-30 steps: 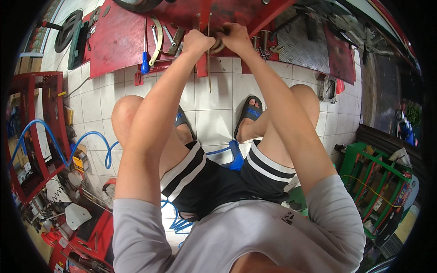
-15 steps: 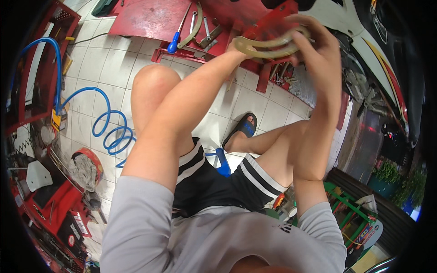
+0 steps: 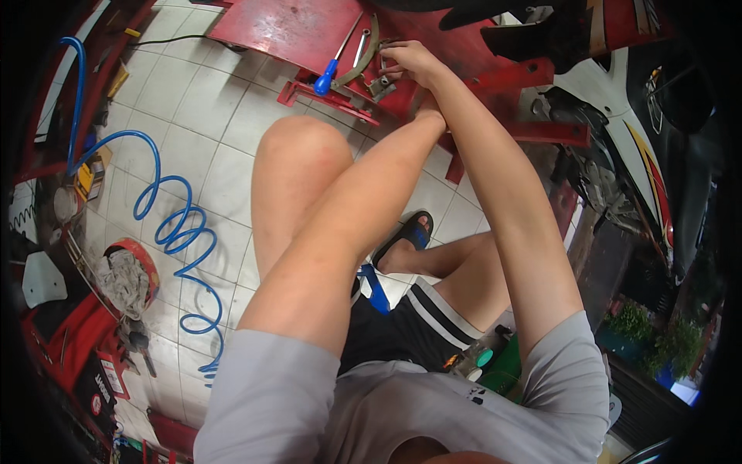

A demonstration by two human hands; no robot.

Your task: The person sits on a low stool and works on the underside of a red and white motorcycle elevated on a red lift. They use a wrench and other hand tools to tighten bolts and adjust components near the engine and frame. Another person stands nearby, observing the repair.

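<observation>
My right hand (image 3: 411, 62) reaches across my left over the red platform, fingers apart and slightly bent, above a small wrench and a metal bracket (image 3: 380, 88). Whether its fingertips touch them is not clear. My left hand (image 3: 430, 113) is mostly hidden behind my right wrist; only its wrist end shows, so its fingers and anything in them are out of sight. Left of the hands lie a curved, brass-coloured metal piece (image 3: 366, 62), a wrench (image 3: 361, 48) and a screwdriver with a blue handle (image 3: 326, 80).
The red metal platform (image 3: 270, 31) has a raised frame along its near edge. A motorcycle (image 3: 618, 162) stands at the right. On the tiled floor at left lie a coiled blue air hose (image 3: 185, 209) and a red tub (image 3: 147, 263) with rags.
Both hands have moved left from the right side of the platform. The curved piece they held no longer shows; my right hand now crosses over my left. My view has shifted right.
</observation>
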